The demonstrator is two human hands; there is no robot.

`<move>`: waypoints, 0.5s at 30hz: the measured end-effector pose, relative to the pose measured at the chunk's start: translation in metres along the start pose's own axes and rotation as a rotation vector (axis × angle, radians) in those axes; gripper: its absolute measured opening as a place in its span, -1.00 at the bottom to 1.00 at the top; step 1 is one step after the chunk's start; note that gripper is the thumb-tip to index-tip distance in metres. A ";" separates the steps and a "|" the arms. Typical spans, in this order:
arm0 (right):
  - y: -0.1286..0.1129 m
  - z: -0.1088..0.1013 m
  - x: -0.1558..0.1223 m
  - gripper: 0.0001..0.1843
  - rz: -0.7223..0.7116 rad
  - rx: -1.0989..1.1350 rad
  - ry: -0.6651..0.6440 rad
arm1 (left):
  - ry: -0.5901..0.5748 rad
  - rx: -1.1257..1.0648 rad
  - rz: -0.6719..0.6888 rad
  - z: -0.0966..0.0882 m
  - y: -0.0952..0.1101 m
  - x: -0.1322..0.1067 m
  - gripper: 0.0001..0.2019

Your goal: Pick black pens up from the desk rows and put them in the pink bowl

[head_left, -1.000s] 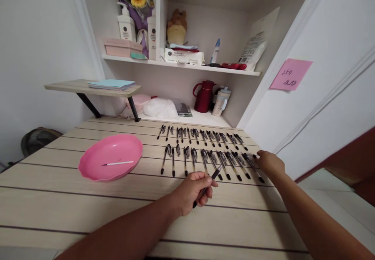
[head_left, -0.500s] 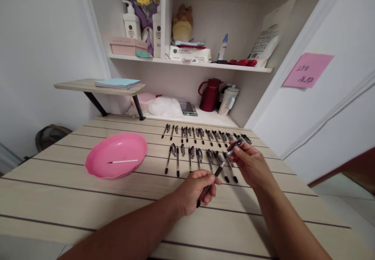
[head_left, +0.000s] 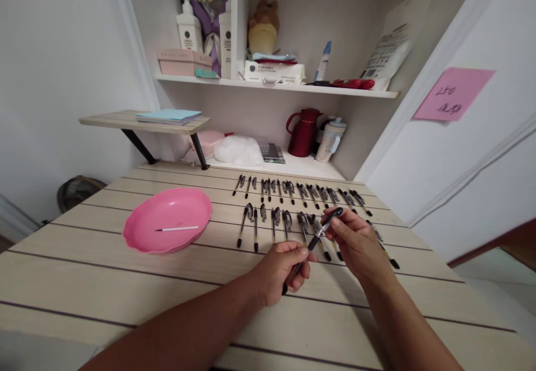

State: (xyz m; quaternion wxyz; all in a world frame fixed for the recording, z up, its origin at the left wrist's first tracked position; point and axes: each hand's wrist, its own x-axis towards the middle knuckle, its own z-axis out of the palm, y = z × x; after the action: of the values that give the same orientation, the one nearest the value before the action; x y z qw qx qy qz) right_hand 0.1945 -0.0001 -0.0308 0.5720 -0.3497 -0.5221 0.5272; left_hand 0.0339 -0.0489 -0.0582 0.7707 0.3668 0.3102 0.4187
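My left hand (head_left: 281, 273) is closed around the barrel of a black pen (head_left: 313, 242), whose front end points up and to the right. Between the fingertips of my right hand (head_left: 359, 241) is a dark pen cap with a clear part (head_left: 334, 213). The cap sits in line with the pen and over its tip; how far on it is, I cannot tell. Behind my hands lie two rows of uncapped pens (head_left: 243, 227), each with its cap close by. My right hand hides some of the nearer row.
A pink bowl (head_left: 142, 215) on the left holds a thin white stick with a dark tip (head_left: 178, 228). Behind the slatted table (head_left: 180, 287) stand a small raised shelf (head_left: 104, 120), a red jug (head_left: 302, 134) and a pale cup (head_left: 330, 141).
My right hand has brought the cap down and left onto the front end of the pen. The left hand has kept its grip in nearly the same place. The view has shifted slightly.
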 end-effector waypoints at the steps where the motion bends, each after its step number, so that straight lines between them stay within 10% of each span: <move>1: 0.001 0.000 0.000 -0.77 0.005 -0.014 -0.007 | -0.001 0.003 -0.002 0.000 0.000 0.000 -0.75; 15: 0.012 0.007 -0.008 -0.75 0.097 -0.119 -0.157 | 0.025 0.021 0.026 -0.001 0.004 0.001 -0.77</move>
State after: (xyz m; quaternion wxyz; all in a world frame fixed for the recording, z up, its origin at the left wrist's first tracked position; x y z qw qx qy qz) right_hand 0.1861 -0.0062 -0.0427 0.4813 -0.3656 -0.5782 0.5481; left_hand 0.0316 -0.0462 -0.0553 0.7572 0.3737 0.3196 0.4300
